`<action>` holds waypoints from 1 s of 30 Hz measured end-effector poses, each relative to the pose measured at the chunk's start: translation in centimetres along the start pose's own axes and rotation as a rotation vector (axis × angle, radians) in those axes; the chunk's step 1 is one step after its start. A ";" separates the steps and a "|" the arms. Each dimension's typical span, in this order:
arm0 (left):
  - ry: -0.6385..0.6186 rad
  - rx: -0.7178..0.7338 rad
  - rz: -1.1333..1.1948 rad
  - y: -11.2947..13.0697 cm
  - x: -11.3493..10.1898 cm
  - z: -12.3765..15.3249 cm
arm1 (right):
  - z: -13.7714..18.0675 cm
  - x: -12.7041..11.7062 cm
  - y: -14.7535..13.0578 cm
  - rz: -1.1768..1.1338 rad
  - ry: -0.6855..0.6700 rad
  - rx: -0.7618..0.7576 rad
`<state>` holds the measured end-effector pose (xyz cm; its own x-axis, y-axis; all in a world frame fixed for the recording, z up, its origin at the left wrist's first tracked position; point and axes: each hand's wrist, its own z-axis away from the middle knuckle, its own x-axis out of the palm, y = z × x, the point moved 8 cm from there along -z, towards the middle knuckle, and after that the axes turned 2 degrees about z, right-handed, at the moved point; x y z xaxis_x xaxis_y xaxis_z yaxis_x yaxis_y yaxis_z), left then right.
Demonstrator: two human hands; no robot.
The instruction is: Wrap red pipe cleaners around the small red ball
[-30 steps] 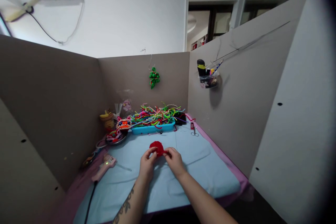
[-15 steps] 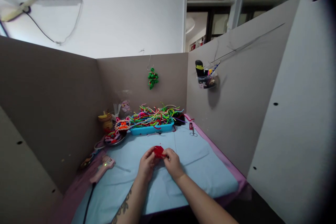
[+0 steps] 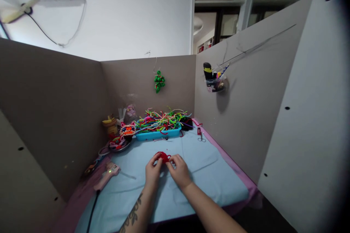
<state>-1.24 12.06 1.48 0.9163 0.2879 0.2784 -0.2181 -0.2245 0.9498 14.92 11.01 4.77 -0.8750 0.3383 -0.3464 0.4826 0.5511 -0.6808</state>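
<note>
Both my hands meet over the light blue cloth (image 3: 207,178) on the table. My left hand (image 3: 152,170) and my right hand (image 3: 178,169) pinch a small red fuzzy piece (image 3: 163,157) between their fingertips. The piece looks like a coiled red pipe cleaner, partly hidden by my fingers. It sits just above the cloth.
A blue tray (image 3: 158,134) heaped with coloured pipe cleaners stands at the back. A pink glue gun (image 3: 107,175) lies at the left, small scissors (image 3: 201,136) at the back right. Figurines and a dish (image 3: 119,144) crowd the back left corner. Cardboard walls enclose the table.
The red piece has turned from a flat disc facing me to a smaller, more hidden shape. My hands have closed in around it and shifted slightly lower.
</note>
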 end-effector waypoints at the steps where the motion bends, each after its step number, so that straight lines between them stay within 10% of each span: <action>1: -0.003 0.013 -0.018 0.3 0.1 0.1 | 0.1 0.4 -0.3 0.001 -0.039 -0.006; 30: -0.374 -0.327 0.363 -0.4 2.9 1.9 | -0.5 -1.3 0.1 -0.162 0.021 -0.117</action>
<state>2.17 11.25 1.67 0.8070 -0.1130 0.5797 -0.5758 0.0677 0.8148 16.10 11.03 5.53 -0.9412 0.2532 -0.2236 0.3376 0.6842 -0.6465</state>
